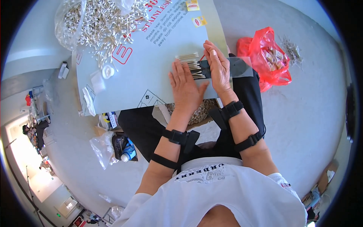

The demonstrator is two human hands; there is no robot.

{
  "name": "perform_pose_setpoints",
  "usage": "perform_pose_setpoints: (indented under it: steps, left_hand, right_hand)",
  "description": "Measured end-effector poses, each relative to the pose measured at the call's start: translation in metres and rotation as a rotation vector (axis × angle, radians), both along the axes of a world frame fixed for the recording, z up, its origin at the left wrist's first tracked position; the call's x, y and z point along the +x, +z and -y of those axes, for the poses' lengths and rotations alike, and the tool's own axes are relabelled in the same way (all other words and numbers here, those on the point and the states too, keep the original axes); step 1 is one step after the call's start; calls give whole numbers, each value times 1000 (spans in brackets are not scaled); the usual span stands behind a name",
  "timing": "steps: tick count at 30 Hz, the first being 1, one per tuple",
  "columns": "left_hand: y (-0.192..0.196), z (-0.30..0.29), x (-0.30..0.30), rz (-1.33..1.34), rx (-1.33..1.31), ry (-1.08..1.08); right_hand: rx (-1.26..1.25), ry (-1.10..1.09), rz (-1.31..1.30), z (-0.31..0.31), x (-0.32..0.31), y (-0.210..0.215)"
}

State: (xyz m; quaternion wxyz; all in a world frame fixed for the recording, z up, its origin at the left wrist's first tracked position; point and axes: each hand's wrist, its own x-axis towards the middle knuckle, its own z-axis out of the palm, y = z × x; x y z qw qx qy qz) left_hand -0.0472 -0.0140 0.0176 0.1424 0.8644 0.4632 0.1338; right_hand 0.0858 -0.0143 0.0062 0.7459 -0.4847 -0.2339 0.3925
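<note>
My left hand [185, 85] lies flat, fingers spread, on a light grey board [151, 72] across my lap, pressing on a row of pale cotton swabs [191, 60]. The swabs lie side by side on a dark strip [238, 68] that runs to the right. My right hand [217, 64] rests flat on that strip just right of the swabs, its fingers together and pointing away from me. The swab ends stick out to the left between the two hands.
A big heap of loose swabs [106, 22] with a clear plastic bag [68, 22] sits at the board's far left. A red plastic bag [268, 56] lies on the grey floor to the right. Small white lids [107, 71], a bottle and bags [123, 149] lie at the left.
</note>
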Motion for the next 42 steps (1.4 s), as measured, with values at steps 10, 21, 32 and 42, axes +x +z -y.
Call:
perform_pose_setpoints:
  steps: [10,21,32,42]
  left_hand:
    - [-15,-59,14,1087,-326,159]
    - [-16,-38,18,1495,-454,295]
    - [12,-37,-20,389,95,-91]
    - [-1,-39,-19,336,75,-102]
  right_hand:
    - [-1,-76,178,-19,-12,-9]
    - [-37,-81,221,4,-12,-7]
    - [-281,62,704,28,9,17]
    - [-315,285,1295,32,20,17]
